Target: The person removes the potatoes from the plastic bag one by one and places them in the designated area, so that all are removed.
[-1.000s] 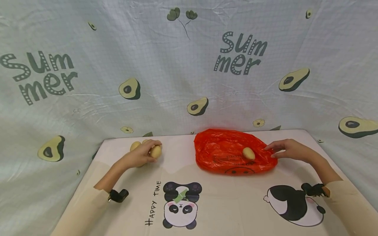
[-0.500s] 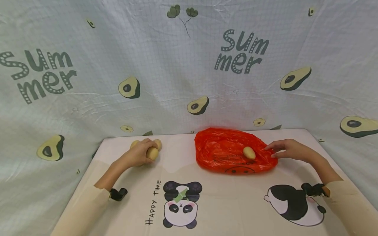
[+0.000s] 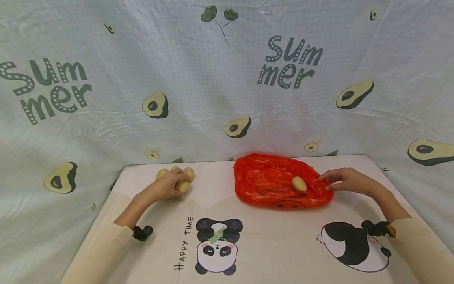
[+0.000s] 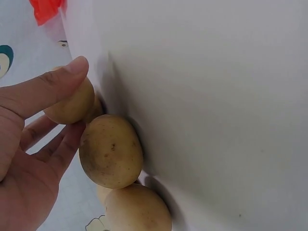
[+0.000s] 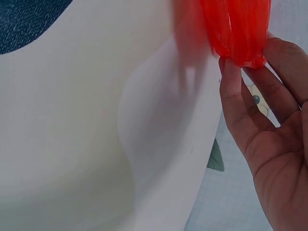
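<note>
In the head view my left hand (image 3: pixel 166 186) is at the table's far left, its thumb and fingers round a yellow-brown potato (image 3: pixel 183 186). Several more potatoes (image 3: pixel 189 172) lie close behind and beside that hand. The left wrist view has the thumb on the near side of the held potato (image 4: pixel 72 105), and a spotted potato (image 4: pixel 111 151) by the fingertips. On the right, an opened red plastic bag (image 3: pixel 253 179) lies with a single potato (image 3: pixel 299 184) on it. My right hand (image 3: pixel 349 181) pinches the bag's right end (image 5: pixel 238 33) between thumb and fingers.
The pale table (image 3: pixel 266 240) carries printed panda pictures (image 3: pixel 217 252). A cloth curtain (image 3: pixel 198 79) with avocado prints hangs behind the table's back edge. Both wrists wear small black cameras (image 3: pixel 142 234).
My left hand has drawn its potato slightly left and towards me, and another potato has come into sight behind its fingers. The right hand stays at the bag.
</note>
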`<state>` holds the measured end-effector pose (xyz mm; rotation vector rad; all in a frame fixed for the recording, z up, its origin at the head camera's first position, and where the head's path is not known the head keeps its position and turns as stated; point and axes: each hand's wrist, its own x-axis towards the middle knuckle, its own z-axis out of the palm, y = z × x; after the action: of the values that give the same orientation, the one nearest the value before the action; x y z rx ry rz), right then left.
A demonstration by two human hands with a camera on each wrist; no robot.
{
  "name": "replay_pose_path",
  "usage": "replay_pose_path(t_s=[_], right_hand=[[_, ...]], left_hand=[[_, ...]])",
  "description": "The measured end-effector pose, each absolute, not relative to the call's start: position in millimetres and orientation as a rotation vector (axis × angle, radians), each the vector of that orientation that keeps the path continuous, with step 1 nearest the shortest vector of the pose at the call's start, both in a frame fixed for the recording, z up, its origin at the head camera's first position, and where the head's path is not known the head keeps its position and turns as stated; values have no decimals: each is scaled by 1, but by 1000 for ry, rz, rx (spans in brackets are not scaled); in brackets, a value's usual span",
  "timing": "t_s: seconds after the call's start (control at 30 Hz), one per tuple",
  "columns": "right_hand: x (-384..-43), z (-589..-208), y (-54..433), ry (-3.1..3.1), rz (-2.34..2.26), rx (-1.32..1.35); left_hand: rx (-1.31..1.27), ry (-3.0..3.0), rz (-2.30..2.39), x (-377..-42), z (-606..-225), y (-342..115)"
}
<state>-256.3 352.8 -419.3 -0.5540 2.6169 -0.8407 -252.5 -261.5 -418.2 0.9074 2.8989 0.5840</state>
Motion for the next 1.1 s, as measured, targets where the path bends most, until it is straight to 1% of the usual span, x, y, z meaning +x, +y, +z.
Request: replay_pose_path(t_s=[0.47, 0.73, 0.9, 1.1], right_hand=[[-257, -422, 356, 2598, -871, -569], [-255, -421, 355, 2602, -870, -565], [-256, -421, 355, 2605, -865, -560], [-257, -421, 353, 2618, -848, -563]], left_hand=[[923, 2896, 485, -254, -422, -260], [947, 2902, 463, -253, -418, -256], [964, 2959, 367, -250, -407, -241], [999, 2950, 264, -247, -388, -207]])
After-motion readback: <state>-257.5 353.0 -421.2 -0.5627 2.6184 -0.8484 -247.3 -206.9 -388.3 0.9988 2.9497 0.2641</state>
